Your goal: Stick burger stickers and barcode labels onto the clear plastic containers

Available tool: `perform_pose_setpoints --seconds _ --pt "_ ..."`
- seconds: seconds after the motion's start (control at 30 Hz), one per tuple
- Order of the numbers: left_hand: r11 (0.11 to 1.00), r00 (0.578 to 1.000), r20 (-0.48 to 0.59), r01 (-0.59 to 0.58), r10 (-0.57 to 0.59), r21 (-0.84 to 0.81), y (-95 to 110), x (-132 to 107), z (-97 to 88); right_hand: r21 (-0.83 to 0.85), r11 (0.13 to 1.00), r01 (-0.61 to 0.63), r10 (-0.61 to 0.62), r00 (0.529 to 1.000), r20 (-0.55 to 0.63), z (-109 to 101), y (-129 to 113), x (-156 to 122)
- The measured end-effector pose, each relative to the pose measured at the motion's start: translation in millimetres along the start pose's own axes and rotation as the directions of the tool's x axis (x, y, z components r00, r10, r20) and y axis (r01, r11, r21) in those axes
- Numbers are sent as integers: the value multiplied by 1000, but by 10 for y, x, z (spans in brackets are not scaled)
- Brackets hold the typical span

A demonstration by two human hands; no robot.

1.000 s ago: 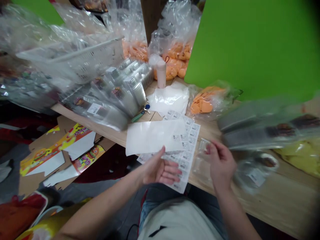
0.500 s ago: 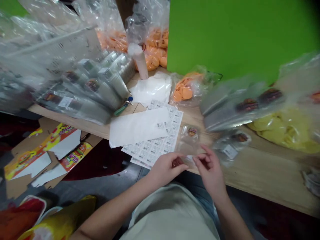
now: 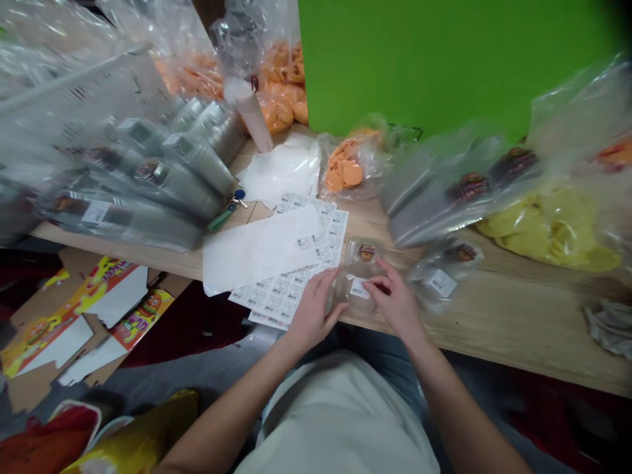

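Observation:
A small clear plastic bag (image 3: pixel 353 266) with a burger picture lies on the table edge in front of me. On its lower part is a white barcode sticker (image 3: pixel 359 288). My right hand (image 3: pixel 396 303) pinches the sticker's right edge between thumb and fingertips, against the bag. My left hand (image 3: pixel 312 308) rests at the bag's left side, thumb and fingers apart, holding nothing. Left of it lie sheets of barcode stickers (image 3: pixel 276 293), partly under a blank white backing sheet (image 3: pixel 261 247). Another bag with a sticker (image 3: pixel 443 282) lies to the right.
Stacks of clear bags stand at left (image 3: pixel 143 197) and right (image 3: pixel 434 197). Behind are a bag of orange discs (image 3: pixel 345 170), a bottle (image 3: pixel 254 122), keys (image 3: pixel 239 199) and a green panel (image 3: pixel 444 66). A yellow-filled bag (image 3: pixel 553 230) and a grey cloth (image 3: pixel 609 326) lie right.
The sticker, earlier held between both hands at the table edge, is now on the bag. My left hand has opened and moved to the bag's left side. The view has shifted slightly.

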State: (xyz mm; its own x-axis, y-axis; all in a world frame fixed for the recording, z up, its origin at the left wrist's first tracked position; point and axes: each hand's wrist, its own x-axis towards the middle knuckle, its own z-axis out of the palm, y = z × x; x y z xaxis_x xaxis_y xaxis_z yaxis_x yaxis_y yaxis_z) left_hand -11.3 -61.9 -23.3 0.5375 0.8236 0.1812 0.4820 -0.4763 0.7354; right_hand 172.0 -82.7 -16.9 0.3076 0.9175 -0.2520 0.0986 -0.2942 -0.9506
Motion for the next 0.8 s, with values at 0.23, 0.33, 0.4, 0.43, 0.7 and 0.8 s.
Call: perform_pose_setpoints --seconds 0.23,0.33,0.4,0.43,0.7,0.8 --pt "998 993 116 11 -4 -63 -42 -80 0 -98 995 9 -9 1000 4 -29 32 -40" --pt "998 988 155 16 -6 -60 -30 -84 -10 -154 988 32 -32 999 3 -29 63 -31" --pt "999 982 189 3 5 -41 -17 -79 -20 -187 982 37 -36 999 7 -20 78 -28" --pt "999 978 206 -8 15 -33 -11 -76 -22 -203 978 40 -39 999 9 -12 79 -30" --pt "994 980 198 -48 28 95 -20 -49 53 -609 757 235 -407 900 -159 -33 55 -209" --pt "993 976 214 -60 38 99 -32 -34 54 -743 584 326 -571 816 -91 -53 136 -311"
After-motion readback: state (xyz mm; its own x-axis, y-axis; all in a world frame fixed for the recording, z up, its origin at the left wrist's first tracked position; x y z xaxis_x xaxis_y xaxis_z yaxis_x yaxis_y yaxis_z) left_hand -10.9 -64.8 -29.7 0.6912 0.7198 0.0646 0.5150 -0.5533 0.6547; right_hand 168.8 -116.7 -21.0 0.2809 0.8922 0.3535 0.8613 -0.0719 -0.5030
